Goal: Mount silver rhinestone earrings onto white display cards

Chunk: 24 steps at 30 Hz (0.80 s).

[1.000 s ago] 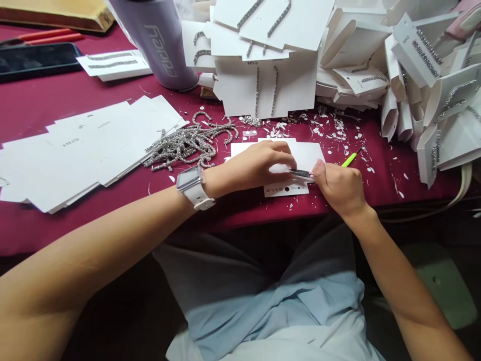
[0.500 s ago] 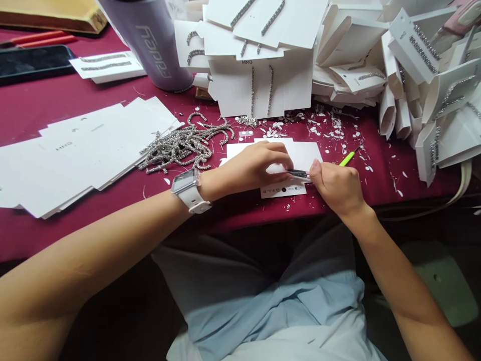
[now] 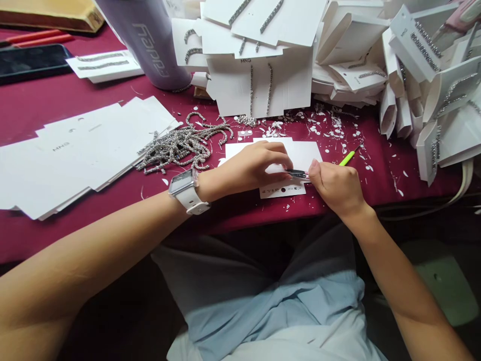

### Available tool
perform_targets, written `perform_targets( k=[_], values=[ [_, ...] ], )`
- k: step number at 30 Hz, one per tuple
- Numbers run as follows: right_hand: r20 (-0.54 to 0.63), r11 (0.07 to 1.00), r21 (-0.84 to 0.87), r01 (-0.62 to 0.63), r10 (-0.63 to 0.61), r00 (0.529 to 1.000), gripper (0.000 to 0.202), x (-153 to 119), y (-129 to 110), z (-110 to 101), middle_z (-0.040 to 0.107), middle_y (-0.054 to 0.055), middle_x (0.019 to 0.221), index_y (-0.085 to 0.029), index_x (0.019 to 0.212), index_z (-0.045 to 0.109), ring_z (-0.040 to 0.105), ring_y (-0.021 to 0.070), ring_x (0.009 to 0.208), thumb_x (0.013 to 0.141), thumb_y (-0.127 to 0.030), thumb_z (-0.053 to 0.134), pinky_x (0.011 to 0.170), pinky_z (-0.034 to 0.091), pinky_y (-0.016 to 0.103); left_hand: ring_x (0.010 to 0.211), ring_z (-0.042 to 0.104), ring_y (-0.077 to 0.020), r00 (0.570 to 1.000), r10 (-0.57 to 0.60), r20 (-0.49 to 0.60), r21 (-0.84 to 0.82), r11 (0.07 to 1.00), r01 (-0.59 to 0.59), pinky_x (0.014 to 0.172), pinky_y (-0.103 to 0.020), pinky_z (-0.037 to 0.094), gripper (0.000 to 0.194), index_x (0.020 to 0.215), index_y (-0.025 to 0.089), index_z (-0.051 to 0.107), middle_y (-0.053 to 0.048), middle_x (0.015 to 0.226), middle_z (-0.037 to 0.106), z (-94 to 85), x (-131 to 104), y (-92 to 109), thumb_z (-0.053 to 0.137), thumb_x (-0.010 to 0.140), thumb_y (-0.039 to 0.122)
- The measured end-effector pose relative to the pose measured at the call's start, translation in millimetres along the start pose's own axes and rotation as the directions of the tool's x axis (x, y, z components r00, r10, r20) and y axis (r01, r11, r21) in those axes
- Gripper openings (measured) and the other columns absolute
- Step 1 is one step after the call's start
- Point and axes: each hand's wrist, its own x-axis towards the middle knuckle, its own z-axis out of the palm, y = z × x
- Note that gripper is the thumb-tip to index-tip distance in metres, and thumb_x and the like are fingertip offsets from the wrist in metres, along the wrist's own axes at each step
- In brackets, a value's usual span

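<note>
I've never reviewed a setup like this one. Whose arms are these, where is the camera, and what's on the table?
There is no machine: these are one person's bare hands, and every picture comes from a camera worn on that person's head, looking forward and down. The right hand grips a dark tool. Its end reaches the fingers of the left hand, above a white card; whether they pinch anything is unclear. On the dark red cloth are a heap of sparkly chains, flat cards and a purple bottle.
</note>
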Motion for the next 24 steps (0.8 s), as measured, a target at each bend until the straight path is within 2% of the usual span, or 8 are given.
perform_targets(
  k=[14,24],
  values=[
    [-0.01,1.0,-0.011,0.026,-0.026,1.0,0.059,0.8,-0.3,-0.4,0.054,0.006,0.044,-0.012,0.06,0.065,0.041,0.0109,0.039,0.09,-0.03,0.017,0.043,0.019,0.026,0.077,0.056,-0.0152,1.0,-0.008,-0.011,-0.011,1.0,0.008,0.07,-0.027,0.045,0.021,0.089,0.013,0.065,-0.008,0.085,0.061,0.2,-0.1,1.1,0.056,0.082,0.031],
    [-0.104,0.997,-0.053,0.061,-0.066,0.992,0.059,0.0,0.9,4.0,0.054,0.005,0.042,-0.012,0.054,0.062,0.041,0.0094,0.036,0.091,-0.028,0.019,0.041,0.018,0.025,0.072,0.055,-0.0133,0.999,-0.044,-0.027,-0.006,0.999,0.044,0.065,-0.024,0.043,0.015,0.086,0.014,0.065,-0.005,0.08,0.061,0.5,0.9,3.7,0.058,0.08,0.026]
  ],
)
